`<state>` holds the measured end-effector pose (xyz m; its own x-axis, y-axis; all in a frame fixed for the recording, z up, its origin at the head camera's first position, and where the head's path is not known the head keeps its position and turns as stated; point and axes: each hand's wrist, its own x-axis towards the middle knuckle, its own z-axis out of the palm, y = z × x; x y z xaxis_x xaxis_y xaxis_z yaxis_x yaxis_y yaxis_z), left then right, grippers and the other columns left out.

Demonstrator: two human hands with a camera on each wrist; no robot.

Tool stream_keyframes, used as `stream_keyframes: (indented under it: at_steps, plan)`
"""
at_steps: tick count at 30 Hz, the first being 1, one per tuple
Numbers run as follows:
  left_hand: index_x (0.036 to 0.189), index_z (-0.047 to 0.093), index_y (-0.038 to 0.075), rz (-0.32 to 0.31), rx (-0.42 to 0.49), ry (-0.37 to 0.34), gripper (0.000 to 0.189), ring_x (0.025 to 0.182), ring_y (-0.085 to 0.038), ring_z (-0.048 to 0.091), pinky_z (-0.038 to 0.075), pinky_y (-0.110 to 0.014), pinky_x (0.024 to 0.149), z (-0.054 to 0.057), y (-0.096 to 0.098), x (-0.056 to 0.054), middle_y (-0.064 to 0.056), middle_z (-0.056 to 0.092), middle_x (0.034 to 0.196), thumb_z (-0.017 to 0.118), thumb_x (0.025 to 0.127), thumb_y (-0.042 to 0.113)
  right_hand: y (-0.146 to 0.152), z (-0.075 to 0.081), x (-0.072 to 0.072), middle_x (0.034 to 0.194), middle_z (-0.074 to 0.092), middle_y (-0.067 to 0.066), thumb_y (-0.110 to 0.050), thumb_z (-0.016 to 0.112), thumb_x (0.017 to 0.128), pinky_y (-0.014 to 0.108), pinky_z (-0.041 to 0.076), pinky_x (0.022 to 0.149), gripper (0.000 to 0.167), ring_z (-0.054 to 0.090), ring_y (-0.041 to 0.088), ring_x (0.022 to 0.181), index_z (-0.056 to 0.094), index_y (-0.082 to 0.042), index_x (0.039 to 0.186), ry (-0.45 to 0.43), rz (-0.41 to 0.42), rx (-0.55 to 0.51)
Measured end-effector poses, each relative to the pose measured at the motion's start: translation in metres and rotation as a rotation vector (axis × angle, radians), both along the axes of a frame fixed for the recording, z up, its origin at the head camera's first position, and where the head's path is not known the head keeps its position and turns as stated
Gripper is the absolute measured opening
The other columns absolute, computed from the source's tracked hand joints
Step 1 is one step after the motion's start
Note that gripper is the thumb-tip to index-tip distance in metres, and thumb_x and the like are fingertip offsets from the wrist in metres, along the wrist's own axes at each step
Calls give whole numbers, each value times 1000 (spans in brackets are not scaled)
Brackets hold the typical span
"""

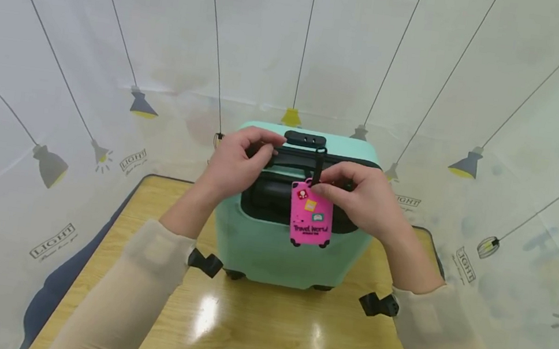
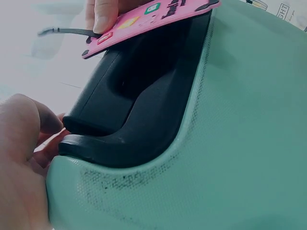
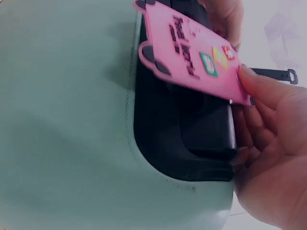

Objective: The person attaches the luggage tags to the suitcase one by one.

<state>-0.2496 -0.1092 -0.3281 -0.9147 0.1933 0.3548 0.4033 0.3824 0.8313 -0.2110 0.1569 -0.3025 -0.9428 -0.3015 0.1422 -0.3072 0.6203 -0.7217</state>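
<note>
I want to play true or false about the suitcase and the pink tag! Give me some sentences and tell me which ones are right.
1. The suitcase is mint green. True.
2. The luggage tag is blue. False: it is pink with small stickers and dark lettering.
3. The right hand pinches the top of the tag, where the black strap joins it. True.
4. The left hand lies flat on the table. False: it is up at the suitcase's black handle, with its fingers curled on it.
5. The suitcase stands on a wooden table. True.
6. The tag lies on the table beside the suitcase. False: it hangs against the suitcase's front, below the handle.
</note>
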Motion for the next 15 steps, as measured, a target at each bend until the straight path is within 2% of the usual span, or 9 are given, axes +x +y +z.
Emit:
stream_keyframes:
  at_steps: [5, 8, 12, 15]
  plan:
    - [132, 77, 13, 20, -47, -18, 28, 115, -24, 67, 57, -45, 102, 2, 0, 0, -7, 73, 131, 62, 110, 18, 3, -7, -8, 110, 76, 8, -29, 84, 100, 27, 57, 78, 22, 65, 25, 97, 81, -14, 115, -36, -23, -54]
    - [132, 78, 16, 3, -129, -52, 27, 113, -24, 65, 57, -44, 101, 8, 0, -3, -5, 73, 133, 65, 109, 21, 4, -13, -9, 108, 77, 7, -30, 84, 99, 28, 57, 78, 21, 67, 25, 95, 81, -16, 115, -38, -34, -66]
    - [133, 79, 20, -96, -324, -95, 27, 108, -24, 66, 57, -42, 97, 23, 2, -13, -1, 74, 133, 69, 110, 28, 5, -16, -6, 106, 78, 5, -30, 84, 99, 29, 57, 78, 20, 67, 24, 94, 80, -17, 114, -14, -39, -61]
    - [132, 79, 20, -180, -444, -108, 26, 108, -25, 65, 55, -42, 96, 34, 7, -27, -2, 77, 129, 68, 110, 28, 5, -19, -3, 103, 75, 4, -28, 85, 99, 28, 55, 76, 18, 65, 24, 91, 80, -17, 113, 27, -35, -53]
